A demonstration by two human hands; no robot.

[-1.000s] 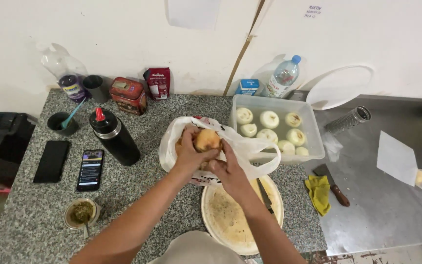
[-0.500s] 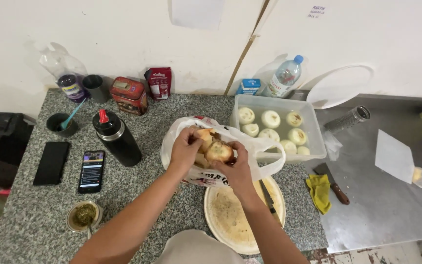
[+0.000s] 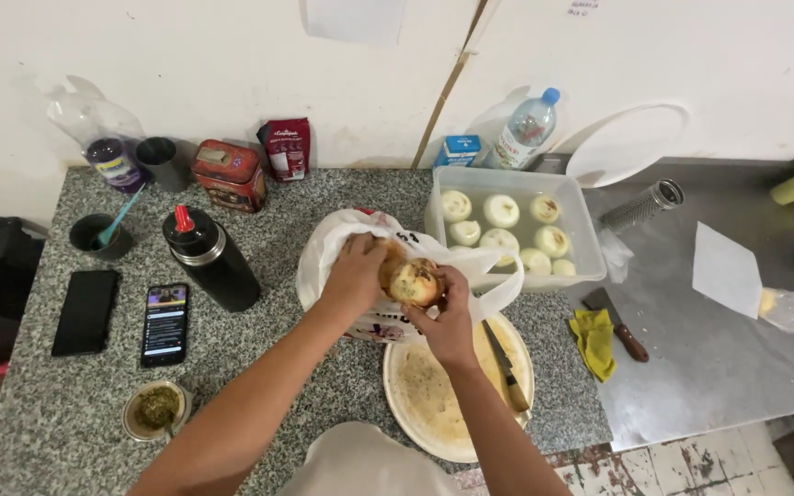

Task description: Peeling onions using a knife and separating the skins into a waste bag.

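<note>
We held a round, brown-skinned onion (image 3: 413,278) over the white plastic bag (image 3: 342,241), just above the round wooden board (image 3: 434,404). Our left hand (image 3: 353,273) cupped it with curled fingers. Our right hand (image 3: 448,319) pinched its skin with fingertips.

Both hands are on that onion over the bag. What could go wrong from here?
The onion, pinched between left hand and right hand, could slip and fall into the plastic bag below. Peelings might drop onto the round board. The knife lies on that board close to the right wrist, so a careless reach could meet its blade.
</note>
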